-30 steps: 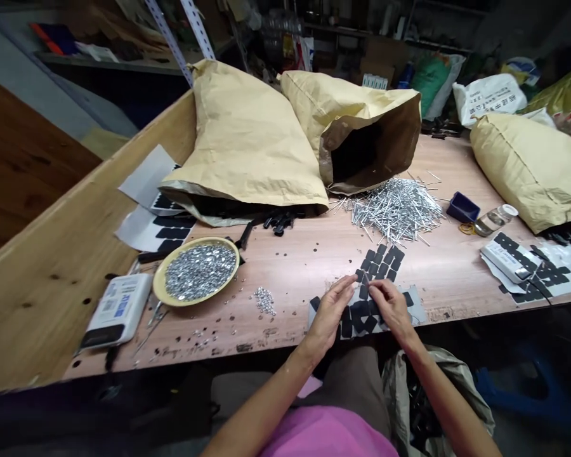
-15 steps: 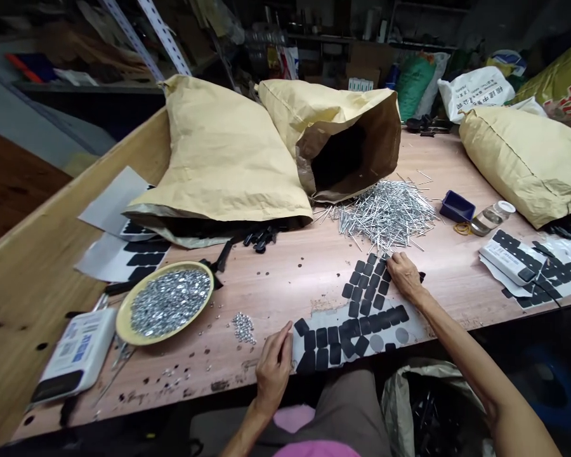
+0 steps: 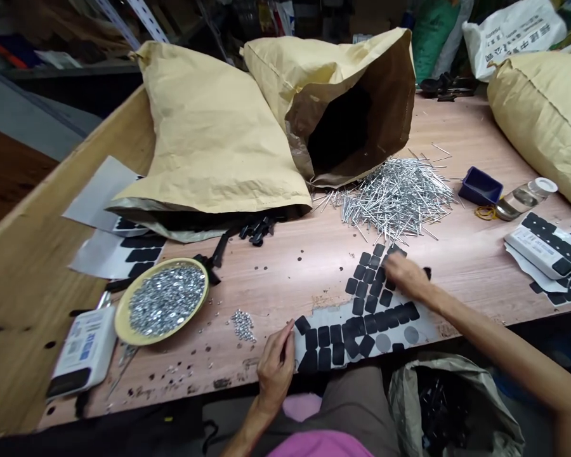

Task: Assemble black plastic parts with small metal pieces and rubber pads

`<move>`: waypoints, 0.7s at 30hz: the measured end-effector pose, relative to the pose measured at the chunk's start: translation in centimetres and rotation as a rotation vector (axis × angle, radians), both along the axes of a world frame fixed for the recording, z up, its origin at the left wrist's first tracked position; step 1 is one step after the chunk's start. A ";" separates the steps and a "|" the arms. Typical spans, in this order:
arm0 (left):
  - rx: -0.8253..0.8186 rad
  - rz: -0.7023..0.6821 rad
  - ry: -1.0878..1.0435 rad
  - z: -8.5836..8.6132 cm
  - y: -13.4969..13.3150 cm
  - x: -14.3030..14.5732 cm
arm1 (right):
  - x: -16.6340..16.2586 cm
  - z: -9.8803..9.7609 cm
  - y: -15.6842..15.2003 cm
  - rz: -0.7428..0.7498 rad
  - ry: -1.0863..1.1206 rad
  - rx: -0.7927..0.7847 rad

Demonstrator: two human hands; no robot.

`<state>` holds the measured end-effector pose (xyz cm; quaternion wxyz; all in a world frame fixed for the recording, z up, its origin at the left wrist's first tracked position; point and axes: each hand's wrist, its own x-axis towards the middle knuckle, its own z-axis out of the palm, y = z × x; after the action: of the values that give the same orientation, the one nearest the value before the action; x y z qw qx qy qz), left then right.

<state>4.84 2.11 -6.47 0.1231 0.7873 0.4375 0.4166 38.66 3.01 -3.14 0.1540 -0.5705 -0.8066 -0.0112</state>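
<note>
Black rounded pads [image 3: 363,272] lie in slanting rows on the bare wood, several of them close together. Below these, a pale backing sheet [image 3: 433,329] carries more black pads and a few grey discs [image 3: 411,335]. My right hand [image 3: 406,277] hovers at or over the right side of the pad rows; motion smears its fingers, and whether it holds anything cannot be seen. My left hand [image 3: 275,360] rests by the sheet's left end, thumb and fingers drawn together at its edge. What is between them, if anything, is hidden.
Loose metal pins [image 3: 400,197] are heaped behind the pads. Large paper sacks [image 3: 214,139] stand at the back. A yellow bowl [image 3: 120,317] of small shiny metal pieces is at left, near a white device [image 3: 83,352]. A blue box [image 3: 480,186] and bottle [image 3: 523,198] sit right.
The view has tipped downward and come closer. My right hand has drawn back a little from the top of the pad rows, uncovering pads there. My left hand stays at the sheet's edge.
</note>
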 end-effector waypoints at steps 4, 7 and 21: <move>0.021 0.004 0.024 0.1 0.1 0.2 | 0.6 0.0 0.7 0.012 -0.083 0.022; 0.069 -0.001 0.041 0.1 0.1 0.2 | 0.9 0.0 0.6 -0.004 -0.088 0.015; 0.111 -0.003 0.042 0.0 0.2 0.4 | 0.1 -0.1 0.4 -0.061 -0.186 0.066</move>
<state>5.21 2.35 -6.44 0.0704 0.8022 0.4151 0.4233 38.74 3.37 -3.20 0.0968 -0.5858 -0.7990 -0.0955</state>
